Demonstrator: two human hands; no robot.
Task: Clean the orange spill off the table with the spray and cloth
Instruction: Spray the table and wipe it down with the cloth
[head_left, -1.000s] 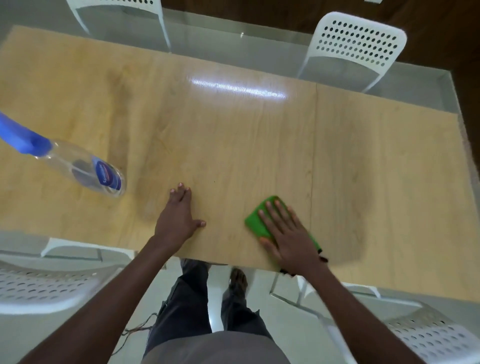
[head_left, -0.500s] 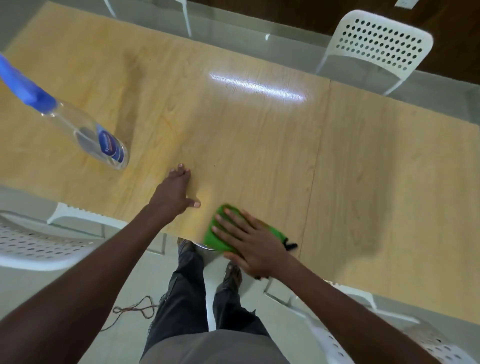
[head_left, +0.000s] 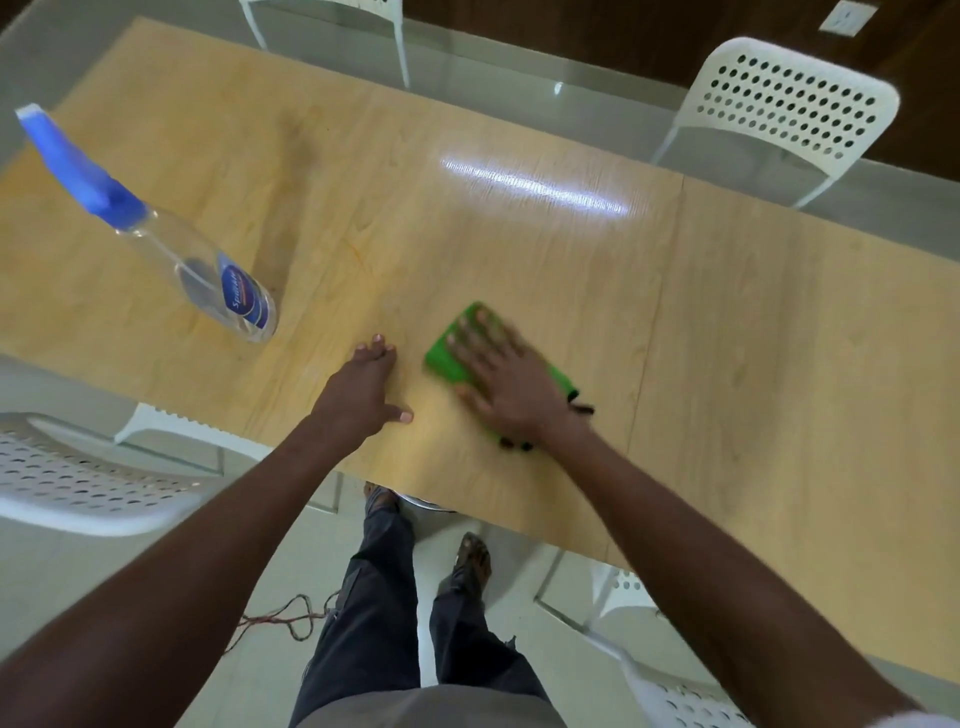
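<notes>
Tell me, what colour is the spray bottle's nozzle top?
Blue, on a clear spray bottle; the head view shows it.

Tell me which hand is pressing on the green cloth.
The right hand, fingers spread flat on the green cloth; the left hand rests on bare table.

green cloth (head_left: 447, 358), blue-capped spray (head_left: 156, 228)

Single view: head-worn wide-angle camera, looking steeply down and forward from above the near edge of the light wood-grain table (head_left: 519, 249). Close range; both forearms enter from below. Frame edges bend with lens distortion.
</notes>
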